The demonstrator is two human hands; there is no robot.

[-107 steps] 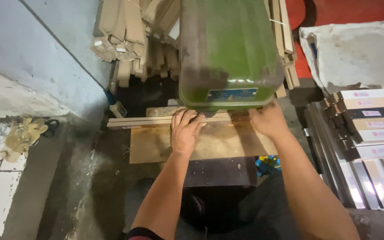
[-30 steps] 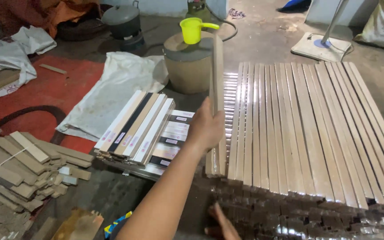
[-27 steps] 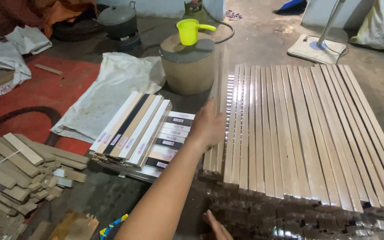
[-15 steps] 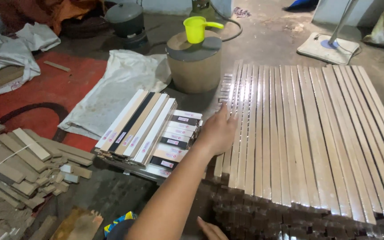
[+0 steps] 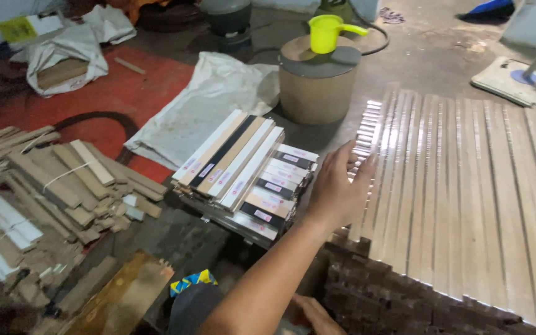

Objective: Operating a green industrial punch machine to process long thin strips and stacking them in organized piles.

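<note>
While I sweep from the left, I pass tied bundles of wood offcuts (image 5: 63,186) lying on the floor, then a slanted stack of flat labelled strips (image 5: 237,164) just beside a white sack (image 5: 212,105). Behind them stands a round drum (image 5: 317,87) with a yellow scoop (image 5: 327,34) on its lid. My left hand (image 5: 336,189) comes next: it is released, fingers spread and laid against the near edge of the leftmost pale slats (image 5: 466,186), gripping nothing. The slats lie side by side in a wide row, filling the right of the view and resting on a dark stack of blocks (image 5: 392,298). My right hand (image 5: 314,313) sits low beside that stack, mostly hidden, and I cannot tell whether it is closed. I judge the outermost slat the risk: a sideways push from the left hand could slide it off the edge onto the strips, or ripple the row out of line.
</note>
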